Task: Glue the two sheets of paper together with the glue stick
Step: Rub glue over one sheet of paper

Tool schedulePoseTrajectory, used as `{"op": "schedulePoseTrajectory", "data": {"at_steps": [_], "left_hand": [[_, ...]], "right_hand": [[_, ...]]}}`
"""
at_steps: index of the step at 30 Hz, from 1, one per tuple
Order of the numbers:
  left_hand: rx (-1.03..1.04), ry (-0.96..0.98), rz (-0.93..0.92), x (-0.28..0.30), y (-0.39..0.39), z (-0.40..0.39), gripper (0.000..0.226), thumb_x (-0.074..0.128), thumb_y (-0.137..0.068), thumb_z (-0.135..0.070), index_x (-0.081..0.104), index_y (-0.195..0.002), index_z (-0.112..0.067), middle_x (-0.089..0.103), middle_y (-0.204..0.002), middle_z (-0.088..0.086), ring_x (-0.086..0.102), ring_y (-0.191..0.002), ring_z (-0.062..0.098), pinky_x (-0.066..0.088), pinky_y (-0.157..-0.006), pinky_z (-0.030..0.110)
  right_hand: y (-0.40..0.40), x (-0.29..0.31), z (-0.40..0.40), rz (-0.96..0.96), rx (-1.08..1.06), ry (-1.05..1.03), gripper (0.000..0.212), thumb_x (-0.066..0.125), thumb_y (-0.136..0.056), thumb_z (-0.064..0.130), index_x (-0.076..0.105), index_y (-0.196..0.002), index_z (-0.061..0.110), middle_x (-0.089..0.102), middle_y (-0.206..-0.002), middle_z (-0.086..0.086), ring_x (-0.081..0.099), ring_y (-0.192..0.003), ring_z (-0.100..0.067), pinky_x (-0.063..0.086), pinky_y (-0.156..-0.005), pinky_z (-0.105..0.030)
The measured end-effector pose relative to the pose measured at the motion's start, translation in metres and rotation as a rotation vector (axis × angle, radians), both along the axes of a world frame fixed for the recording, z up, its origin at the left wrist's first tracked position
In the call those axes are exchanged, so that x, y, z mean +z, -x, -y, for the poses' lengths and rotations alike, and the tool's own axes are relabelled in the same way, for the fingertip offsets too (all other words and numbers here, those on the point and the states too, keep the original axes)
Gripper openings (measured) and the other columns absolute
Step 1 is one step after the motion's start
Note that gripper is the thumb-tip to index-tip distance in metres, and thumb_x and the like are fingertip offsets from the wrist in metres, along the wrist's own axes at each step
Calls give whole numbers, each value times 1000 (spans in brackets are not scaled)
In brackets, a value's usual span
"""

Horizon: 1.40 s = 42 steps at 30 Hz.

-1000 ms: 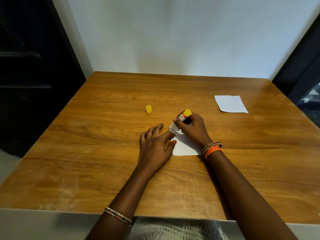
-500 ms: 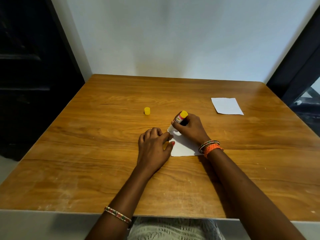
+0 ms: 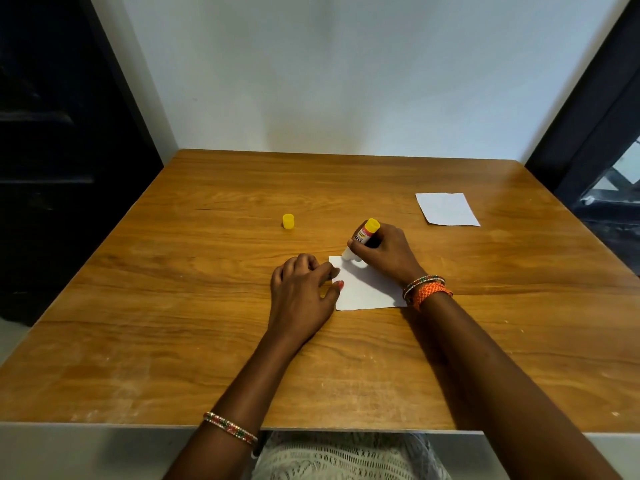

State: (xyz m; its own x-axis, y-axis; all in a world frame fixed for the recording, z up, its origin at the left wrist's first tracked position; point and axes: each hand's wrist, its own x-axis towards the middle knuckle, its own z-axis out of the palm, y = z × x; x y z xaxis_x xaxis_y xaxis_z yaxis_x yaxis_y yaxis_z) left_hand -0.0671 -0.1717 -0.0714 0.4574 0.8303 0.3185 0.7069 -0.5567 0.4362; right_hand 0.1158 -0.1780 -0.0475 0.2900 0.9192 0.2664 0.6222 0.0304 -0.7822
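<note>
A small white sheet of paper [image 3: 363, 289] lies on the wooden table [image 3: 173, 323] in front of me. My right hand [image 3: 384, 252] grips the uncapped glue stick [image 3: 363, 237], tilted, with its white tip down on the sheet's far left corner. My left hand [image 3: 301, 289] rests at the sheet's left edge, thumb and a fingertip pressing the paper, other fingers curled loosely. A second white sheet [image 3: 446, 208] lies flat at the far right of the table. The yellow glue cap [image 3: 288, 221] stands alone, left of the glue stick.
The table's near edge [image 3: 104, 424] runs just in front of my lap. A white wall stands behind the table. Dark frames flank it on the left and right.
The glue stick's tip has slid a little along the sheet's far corner. My left fingers have curled in more at the paper's edge. The view has shifted slightly.
</note>
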Motion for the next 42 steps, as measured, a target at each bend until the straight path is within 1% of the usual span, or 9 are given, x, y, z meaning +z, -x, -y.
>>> {"op": "schedulePoseTrajectory", "data": {"at_steps": [4,13,19,24,26,29,34,40,42], "left_hand": [[-3,3,7,0,0,0,25,53,-86,-46,60,-106,-34,49,-105,-5,43,-109,14,25,-95,33],[6,10,13,0,1,1,24,54,-85,-45,61,-105,-35,48,-103,-5,43,-108,14,26,-94,33],[11,14,13,2,-1,1,24,54,-86,-44,61,-107,-34,50,-106,-4,43,-110,15,26,-96,35],[9,18,17,1,0,1,24,54,-86,-44,61,-106,-34,50,-106,-4,43,-110,15,25,-96,34],[10,20,25,0,-1,1,24,54,-85,-44,61,-106,-34,49,-105,-5,43,-109,15,25,-96,34],[13,20,26,0,-1,0,24,55,-85,-45,61,-106,-34,50,-105,-4,43,-110,15,26,-97,35],[15,19,27,0,-1,1,24,55,-85,-44,61,-106,-34,50,-106,-4,43,-110,16,26,-97,34],[14,20,34,0,-1,0,23,56,-84,-44,62,-105,-34,50,-104,-5,44,-109,16,26,-96,34],[12,15,37,0,-1,0,23,56,-84,-44,62,-104,-34,50,-103,-5,44,-108,15,26,-95,34]], "right_hand": [[-4,1,3,-18,-15,19,19,69,-82,20,66,-95,7,66,-89,-6,61,-79,-16,45,-63,-14],[-9,3,10,-32,-47,28,20,69,-82,21,65,-96,8,65,-91,-4,61,-82,-15,49,-67,-18],[-17,2,17,-37,-64,51,22,69,-82,21,65,-99,8,66,-95,-7,62,-86,-19,49,-68,-18],[-20,5,23,-32,-89,58,18,69,-83,20,64,-97,10,64,-92,-4,60,-83,-16,46,-66,-15],[-21,5,25,-31,-105,47,16,69,-82,20,64,-95,11,64,-91,-4,60,-82,-16,48,-66,-18],[-23,4,26,-34,-133,40,16,69,-82,22,64,-92,11,65,-90,-5,62,-82,-19,52,-72,-29],[-28,5,27,-38,-171,52,20,69,-82,21,65,-97,8,64,-93,-6,61,-84,-20,53,-76,-33],[-36,2,32,-71,-201,79,22,67,-83,23,64,-100,9,65,-97,-7,62,-87,-20,53,-77,-32],[-39,1,33,-89,-209,89,25,67,-84,24,63,-103,8,67,-101,-9,64,-90,-21,53,-75,-29]]}}
